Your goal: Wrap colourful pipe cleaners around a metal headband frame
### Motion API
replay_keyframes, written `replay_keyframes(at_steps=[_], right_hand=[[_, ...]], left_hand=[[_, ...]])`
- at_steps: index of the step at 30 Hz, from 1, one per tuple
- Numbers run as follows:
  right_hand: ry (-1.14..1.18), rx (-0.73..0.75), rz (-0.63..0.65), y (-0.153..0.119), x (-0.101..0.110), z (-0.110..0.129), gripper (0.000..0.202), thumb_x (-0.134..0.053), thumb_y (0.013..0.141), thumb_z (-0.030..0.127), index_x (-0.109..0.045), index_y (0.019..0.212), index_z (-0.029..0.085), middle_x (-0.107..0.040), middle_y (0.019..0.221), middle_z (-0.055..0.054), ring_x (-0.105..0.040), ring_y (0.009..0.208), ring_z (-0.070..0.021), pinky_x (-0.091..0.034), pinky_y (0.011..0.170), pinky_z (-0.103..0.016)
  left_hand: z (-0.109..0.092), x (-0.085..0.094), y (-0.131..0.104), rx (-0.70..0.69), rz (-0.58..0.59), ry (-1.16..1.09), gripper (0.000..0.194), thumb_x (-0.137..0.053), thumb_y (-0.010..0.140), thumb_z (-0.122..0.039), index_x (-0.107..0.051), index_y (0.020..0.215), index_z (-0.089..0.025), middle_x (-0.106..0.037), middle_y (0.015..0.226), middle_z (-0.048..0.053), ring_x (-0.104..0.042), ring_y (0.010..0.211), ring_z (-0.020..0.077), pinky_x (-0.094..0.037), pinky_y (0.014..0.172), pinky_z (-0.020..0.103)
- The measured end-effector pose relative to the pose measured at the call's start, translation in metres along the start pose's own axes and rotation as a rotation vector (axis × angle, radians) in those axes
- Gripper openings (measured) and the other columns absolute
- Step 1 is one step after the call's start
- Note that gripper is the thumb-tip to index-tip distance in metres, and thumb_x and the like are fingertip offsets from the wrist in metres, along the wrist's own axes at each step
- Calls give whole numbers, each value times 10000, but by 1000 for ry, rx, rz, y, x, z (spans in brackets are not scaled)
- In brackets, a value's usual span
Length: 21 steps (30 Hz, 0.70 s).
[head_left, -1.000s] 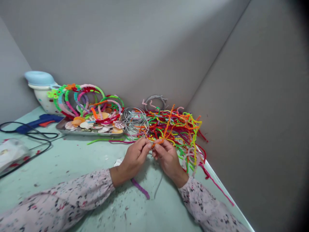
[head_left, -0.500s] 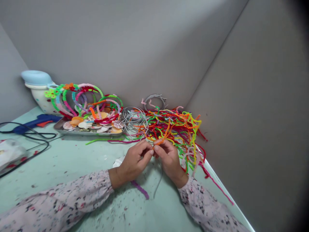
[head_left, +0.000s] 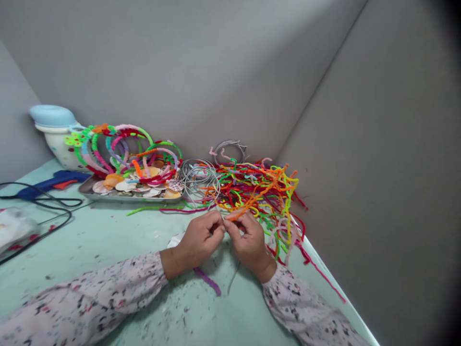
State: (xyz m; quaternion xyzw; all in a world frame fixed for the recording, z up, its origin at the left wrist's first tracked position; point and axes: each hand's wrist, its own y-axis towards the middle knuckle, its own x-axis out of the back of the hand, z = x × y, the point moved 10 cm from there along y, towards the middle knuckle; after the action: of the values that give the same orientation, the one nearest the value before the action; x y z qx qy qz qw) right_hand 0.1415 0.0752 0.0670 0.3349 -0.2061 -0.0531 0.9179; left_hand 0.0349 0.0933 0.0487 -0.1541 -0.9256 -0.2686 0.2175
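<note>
My right hand (head_left: 250, 242) is closed in a pinch on an orange pipe cleaner (head_left: 237, 216), whose fuzzy length runs up and right over the pile behind. Against its fingertips press those of my left hand (head_left: 202, 238), also pinched, at the pipe cleaner's near end; the very tip is hidden between the fingers. Below the hands, a short purple pipe cleaner (head_left: 209, 282) lies on the table, partly under my left wrist. A thin grey wire (head_left: 233, 278) shows below my right hand. Something white (head_left: 175, 240) peeks out behind my left wrist.
A heap of coloured pipe cleaners (head_left: 252, 185) spreads behind my hands, beside coiled grey wire (head_left: 201, 180). Further left stand a metal tray (head_left: 129, 197) of shells and fuzzy hoops (head_left: 117, 144), a blue glue gun (head_left: 46, 185) with black cord, a lidded cup (head_left: 57, 139) and a plastic bag (head_left: 16, 228).
The orange pipe cleaner's free length has swung rightward and lies lower across the heap. My right fingers have shifted slightly left, and both hands stay together.
</note>
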Motion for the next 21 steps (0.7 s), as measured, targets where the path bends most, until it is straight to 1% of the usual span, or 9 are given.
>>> replay_keyframes(at_steps=[3,8,11,15,18,21], right_hand=[[13,-13,11,0,-1,-2,60,-577,828,207,-632,838,229,-608,798,-29,-562,781,-178,-446,729,-313],[198,-187,2,-1,-1,-21,129,-529,866,304,-612,826,214,-581,750,-12,-553,689,-154,-444,640,-279],[271,-239,-9,0,-1,-25,158,-541,858,335,-598,789,205,-555,667,14,-524,596,-133,-421,570,-259],[263,-258,-26,2,2,-25,224,-544,862,341,-574,693,197,-507,595,30,-493,557,-120,-403,568,-255],[265,-245,-5,4,3,-22,227,-537,868,352,-588,707,200,-511,608,23,-490,571,-126,-404,583,-264],[271,-223,20,6,4,-18,225,-532,869,358,-605,721,205,-524,628,13,-503,603,-137,-414,610,-274]], left_hand=[[1,-1,0,15,9,-29,185,-436,852,-203,-422,669,-184,-422,634,-32,-389,610,117,-299,586,246],[1,-5,-1,36,32,-162,198,-430,885,-279,-484,723,-179,-486,687,-12,-428,653,126,-341,622,243],[0,-6,-1,26,44,-181,201,-434,889,-284,-504,735,-176,-513,707,-4,-450,672,129,-352,641,244],[-1,-4,-2,22,38,-202,209,-416,900,-272,-531,758,-172,-527,727,3,-464,698,132,-363,670,248],[-2,-3,-2,41,33,-224,213,-409,900,-268,-533,756,-173,-517,719,0,-459,694,132,-362,669,250],[1,-3,-3,96,19,-285,215,-414,883,-274,-514,720,-175,-500,691,-3,-444,675,134,-356,643,250]])
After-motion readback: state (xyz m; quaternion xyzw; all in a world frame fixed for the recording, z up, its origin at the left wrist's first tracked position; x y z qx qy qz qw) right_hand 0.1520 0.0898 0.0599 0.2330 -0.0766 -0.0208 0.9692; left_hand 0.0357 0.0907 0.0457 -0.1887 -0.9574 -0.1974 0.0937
